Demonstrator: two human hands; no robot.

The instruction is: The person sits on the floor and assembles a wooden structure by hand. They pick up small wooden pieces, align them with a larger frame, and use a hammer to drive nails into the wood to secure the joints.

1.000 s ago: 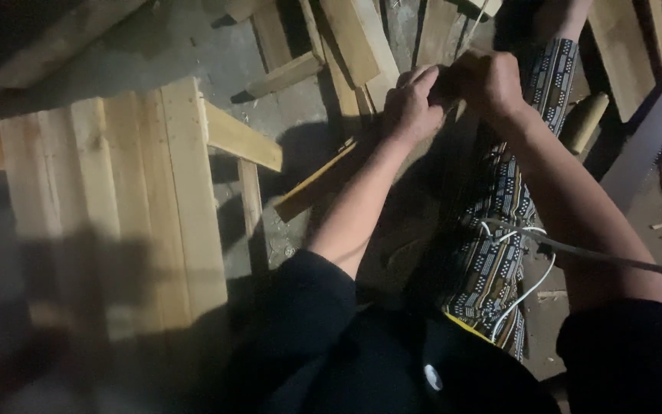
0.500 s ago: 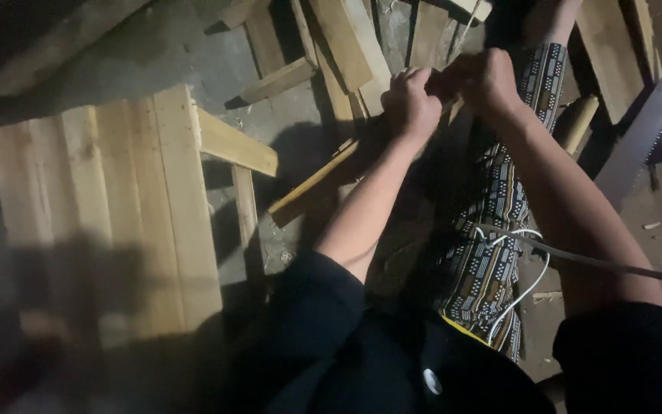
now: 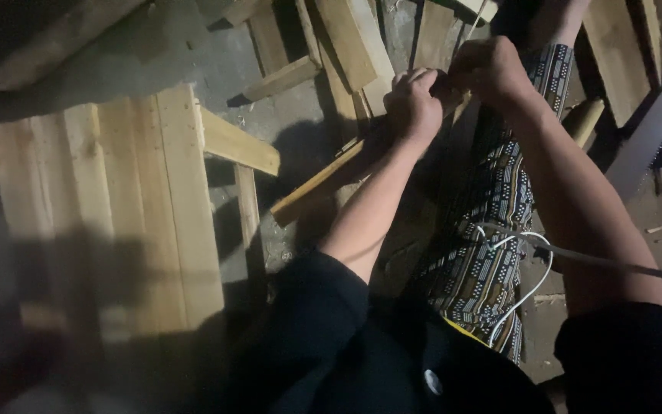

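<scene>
My left hand stays clenched on the far end of the wooden strip above my knee; my right hand, fisted beside it, has barely shifted.

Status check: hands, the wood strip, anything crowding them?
Left hand and right hand both clenched on wood strip, angled over patterned trouser leg. Handsaw lies right, apart.
</scene>
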